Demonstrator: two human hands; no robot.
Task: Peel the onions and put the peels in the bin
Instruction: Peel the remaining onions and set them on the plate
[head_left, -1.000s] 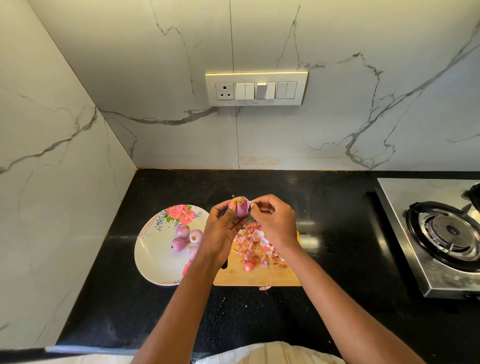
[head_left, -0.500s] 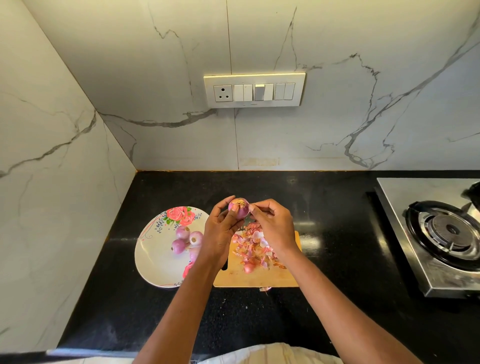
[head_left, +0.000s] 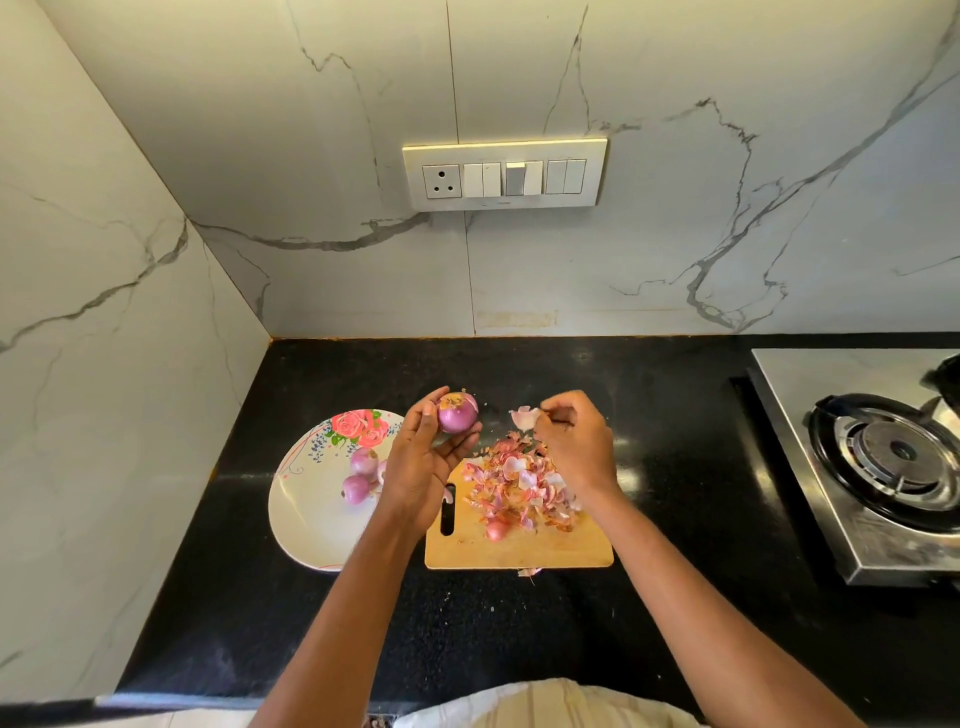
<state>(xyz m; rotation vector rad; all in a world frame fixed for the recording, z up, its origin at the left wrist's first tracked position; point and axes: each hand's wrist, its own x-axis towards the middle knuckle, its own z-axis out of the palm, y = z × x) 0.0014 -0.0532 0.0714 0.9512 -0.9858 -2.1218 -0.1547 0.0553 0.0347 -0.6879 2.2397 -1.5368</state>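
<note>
My left hand (head_left: 423, 457) holds a small purple onion (head_left: 457, 413) in its fingertips above the counter, between the plate and the board. My right hand (head_left: 576, 441) pinches a pale pink strip of peel (head_left: 523, 417) a short way right of the onion. Below it a heap of onion peels (head_left: 519, 483) lies on a wooden cutting board (head_left: 545, 551), with one small onion (head_left: 496, 530) at the heap's near edge. A white floral plate (head_left: 311, 514) to the left carries a few peeled onions (head_left: 361, 475), partly hidden by my left wrist. No bin is in view.
A steel gas stove (head_left: 878, 462) stands at the right on the black counter (head_left: 675, 415). Marble walls close the left and the back, with a switch panel (head_left: 504, 174) on the back wall. A stray peel (head_left: 530, 571) lies just in front of the board.
My right hand has pulled away to the right with a strip of peel torn off the onion. The left hand still holds the onion in about the same place.
</note>
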